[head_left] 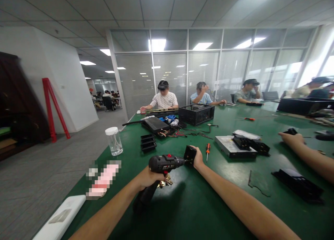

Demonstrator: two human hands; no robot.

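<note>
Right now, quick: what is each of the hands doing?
Left hand: closed around the grip of the cordless drill.
Right hand: closed on the small black part at the drill's tip.

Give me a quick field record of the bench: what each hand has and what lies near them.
left hand: grips a black power drill, bit toward the part
right hand: holds a small black part upright on the green table
nearby: orange screwdriver; clear jar with white lid; flat silver drive
other person: a forearm resting at the right edge
</note>
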